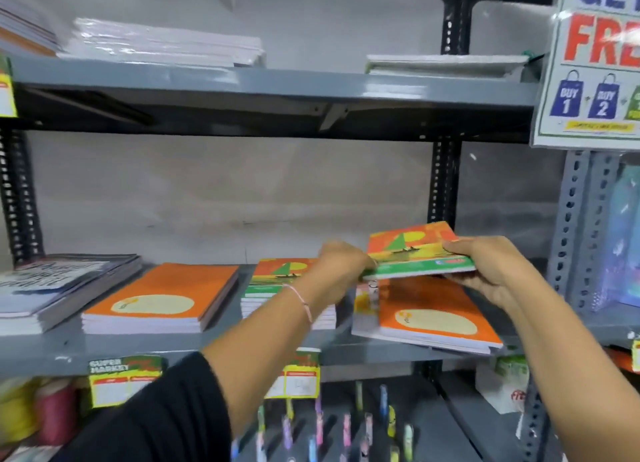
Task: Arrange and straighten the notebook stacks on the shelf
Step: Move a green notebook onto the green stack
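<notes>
Both hands hold a thin bundle of notebooks with orange-and-green boat covers [419, 253] in the air above the grey middle shelf [62, 349]. My left hand [341, 265] grips its left edge and my right hand [491, 265] its right edge. Directly under the bundle lies a crooked stack of orange notebooks [436, 316], jutting over the shelf's front edge. Left of it stands a stack with the same boat cover [277, 288], partly hidden by my left forearm. Further left sit a neat orange stack [162, 298] and a grey-covered stack [59, 288].
The upper shelf [277, 87] carries white wrapped stacks [166, 45] and a flat pile [446, 64]. A promotional sign [595, 63] hangs at the right on a grey perforated upright [571, 226]. Price tags [301, 378] hang from the middle shelf's front, with small coloured items [346, 423] below.
</notes>
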